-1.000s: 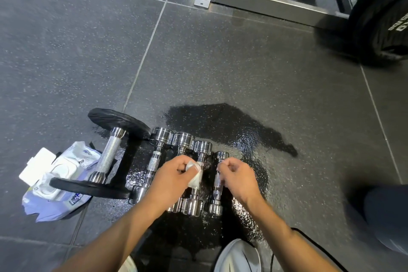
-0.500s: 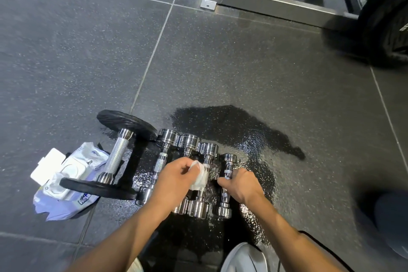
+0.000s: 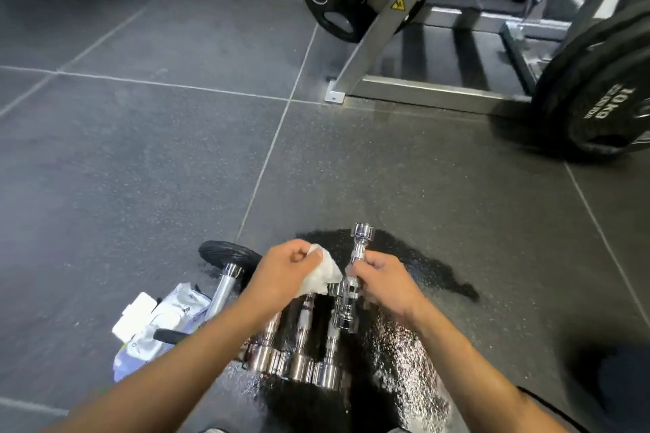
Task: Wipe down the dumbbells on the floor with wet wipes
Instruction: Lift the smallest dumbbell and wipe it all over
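My right hand (image 3: 383, 283) grips the handle of a small chrome dumbbell (image 3: 357, 257), raised off the floor and tilted, one end pointing away from me. My left hand (image 3: 285, 274) holds a crumpled white wet wipe (image 3: 322, 274) just left of that dumbbell. Below my hands, three more chrome dumbbells (image 3: 302, 344) lie side by side on the wet dark floor. A larger dumbbell with black plates (image 3: 225, 278) lies to their left, partly hidden by my left forearm.
An opened pack of wet wipes (image 3: 154, 327) lies on the floor at the left. A dark wet patch (image 3: 422, 267) spreads around the dumbbells. A grey machine frame (image 3: 387, 88) and black weight plates (image 3: 598, 88) stand at the back right.
My right hand has lifted the small rightmost dumbbell off the floor. My left hand has come up off the row with the wipe. The camera has tilted upward.
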`<act>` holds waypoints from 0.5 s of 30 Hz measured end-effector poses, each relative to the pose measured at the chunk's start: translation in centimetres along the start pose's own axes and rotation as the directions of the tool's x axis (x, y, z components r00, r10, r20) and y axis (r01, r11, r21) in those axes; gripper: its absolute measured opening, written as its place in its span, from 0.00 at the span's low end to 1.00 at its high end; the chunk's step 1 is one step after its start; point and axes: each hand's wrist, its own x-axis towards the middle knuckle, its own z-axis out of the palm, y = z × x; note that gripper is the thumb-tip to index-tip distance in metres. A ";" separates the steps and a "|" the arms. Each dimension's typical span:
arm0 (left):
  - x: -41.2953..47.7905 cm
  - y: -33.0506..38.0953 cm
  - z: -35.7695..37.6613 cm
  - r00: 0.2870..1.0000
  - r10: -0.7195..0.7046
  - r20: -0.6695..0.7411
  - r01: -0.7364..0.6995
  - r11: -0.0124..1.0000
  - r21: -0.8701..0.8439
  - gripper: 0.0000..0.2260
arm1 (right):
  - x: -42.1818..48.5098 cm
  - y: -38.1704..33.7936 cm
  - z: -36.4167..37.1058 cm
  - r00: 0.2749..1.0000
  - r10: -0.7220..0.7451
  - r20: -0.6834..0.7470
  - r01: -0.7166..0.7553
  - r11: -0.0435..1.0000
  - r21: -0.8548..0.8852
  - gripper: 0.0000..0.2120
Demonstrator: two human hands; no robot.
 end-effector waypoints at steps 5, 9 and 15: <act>-1.0 9.7 -3.8 0.994 0.091 -0.060 -0.092 0.995 -0.025 0.11 | -2.8 -10.6 -3.1 0.994 -0.100 0.035 0.090 0.973 0.211 0.18; -4.8 19.0 -5.7 0.972 0.217 -0.088 -0.221 0.974 -0.044 0.10 | -7.5 -19.7 -7.5 0.969 -0.246 0.025 0.241 0.961 0.133 0.14; -11.1 29.8 -6.9 0.926 0.321 -0.199 -0.352 0.924 -0.149 0.17 | -16.6 -31.1 -10.2 0.878 -0.479 0.017 0.476 0.875 0.089 0.09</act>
